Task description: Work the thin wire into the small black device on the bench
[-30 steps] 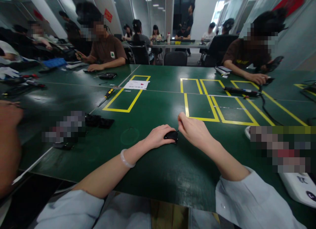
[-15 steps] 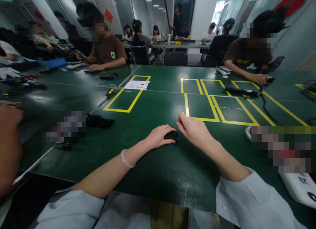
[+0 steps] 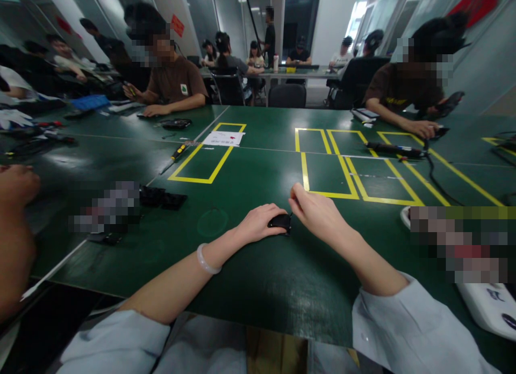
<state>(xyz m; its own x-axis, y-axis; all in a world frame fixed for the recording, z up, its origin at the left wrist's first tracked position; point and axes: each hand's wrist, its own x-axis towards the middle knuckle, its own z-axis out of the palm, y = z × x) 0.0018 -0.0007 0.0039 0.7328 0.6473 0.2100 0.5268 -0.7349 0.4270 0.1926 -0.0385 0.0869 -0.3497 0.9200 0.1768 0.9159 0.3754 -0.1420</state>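
Black part (image 3: pixel 279 221) is at table ctr, near the wearer's side, apparently resting on the green table (image 3: pixel 258 172). L hand (image 3: pixel 261 222), at its 9 o'clock, grips it, thumb on near side, fingers over the far side. R hand (image 3: pixel 312 210), at approx 2 o'clock, has fingers curled in right by the part's edge; a thin dark sliver (image 3: pixel 291 215) shows in betw., too small to ID, so can't tell if R hand grasps it.

Progress: looks mid-step, L steadying, R prob. doing fine work at the edge. Part not yet let go. How much is done vs left can't be read; detail's too small & partly under L hand.

Further out: black bits (image 3: pixel 163 198) betw. 9 & 10 o'clock, screwdriver (image 3: pixel 177 153) at 10, untouched; paper (image 3: pixel 223 138) at 11; tape frames (image 3: pixel 350 195) approx 1 to 2; black tool (image 3: pixel 395 149) w/ cord at 2, near a co-worker's hand (image 3: pixel 425 129); white device (image 3: pixel 484 309), partly blurred out, at 4.
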